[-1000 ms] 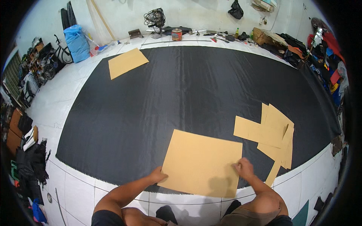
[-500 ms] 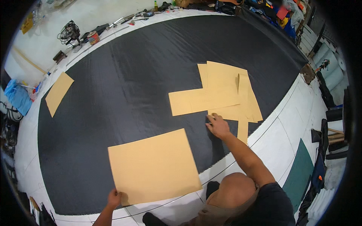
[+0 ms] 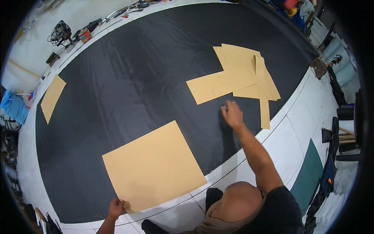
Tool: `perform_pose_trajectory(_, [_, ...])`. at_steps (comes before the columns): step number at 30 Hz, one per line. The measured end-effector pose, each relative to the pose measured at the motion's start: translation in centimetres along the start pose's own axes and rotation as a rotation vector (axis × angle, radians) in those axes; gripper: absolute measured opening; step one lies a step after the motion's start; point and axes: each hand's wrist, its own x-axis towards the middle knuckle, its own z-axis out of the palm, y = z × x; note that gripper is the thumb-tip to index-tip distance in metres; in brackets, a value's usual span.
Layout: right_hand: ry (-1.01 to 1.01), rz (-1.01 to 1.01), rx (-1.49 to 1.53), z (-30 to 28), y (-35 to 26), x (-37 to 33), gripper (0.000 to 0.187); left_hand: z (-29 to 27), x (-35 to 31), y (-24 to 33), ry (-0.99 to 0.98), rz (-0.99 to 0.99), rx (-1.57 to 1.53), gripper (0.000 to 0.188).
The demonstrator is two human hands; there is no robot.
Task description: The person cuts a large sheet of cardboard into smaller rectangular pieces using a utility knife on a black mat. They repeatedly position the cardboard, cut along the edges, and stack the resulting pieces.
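Note:
A big rectangular tan card sheet point(image 3: 154, 167) lies near me, mostly over black cloth point(image 3: 128, 89), its near edge reaching past onto the white tiles. My left hand point(image 3: 116, 208) pinches this sheet at its lower left corner. Out to the right, my right hand point(image 3: 233, 114) hovers over the cloth, fingers curled together. A small thing seems to be at its fingertips, too blurred to name. Beyond that hand is a loose pile of tan card pieces point(image 3: 237, 74) overlapping one another, with a narrow card strip point(image 3: 264, 114) extending toward me and curling at its far end.
Another tan card piece point(image 3: 53, 98) rests on the cloth's left edge. Along the far left wall stand a dark wire-caged object point(image 3: 60, 34) and a red can point(image 3: 84, 35). A green sheet point(image 3: 307, 177) lies on the tiles at right. My bent knee point(image 3: 241, 202) is close in front.
My right hand has come away from the card pile and moved slightly right, fingers more curled. The big sheet has turned a little counter-clockwise, still pinched by my left hand. The view has shifted.

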Motion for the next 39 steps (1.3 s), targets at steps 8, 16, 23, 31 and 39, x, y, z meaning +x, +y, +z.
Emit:
perform_pose_trajectory(8, [-0.504, -0.377, 0.301, -1.4, -11.4, -19.5, 0.060, 0.5, 2.7, 1.2, -0.074, 0.006, -0.239, 0.024])
perform_pose_trajectory(16, [-0.395, -0.329, 0.149, -0.6, -9.5, -19.0, 0.076, -1.6, 2.5, 4.5, 0.090, 0.406, 0.434, 0.041])
perform_pose_trajectory(23, [-0.411, -0.091, 0.037, -1.4, -9.3, -17.7, 0.092, -4.2, -0.2, 3.1, 0.195, 0.517, 0.632, 0.075])
perform_pose_trajectory(31, [-0.412, 0.266, -0.079, -1.8, -11.0, -16.2, 0.092, -4.4, 0.3, 1.8, 0.146, 0.435, 0.571, 0.076])
perform_pose_trajectory(39, [-0.435, 0.437, 0.164, 1.3, -9.2, -16.5, 0.068, -4.5, -0.5, 2.6, 0.122, 0.387, 0.612, 0.075])
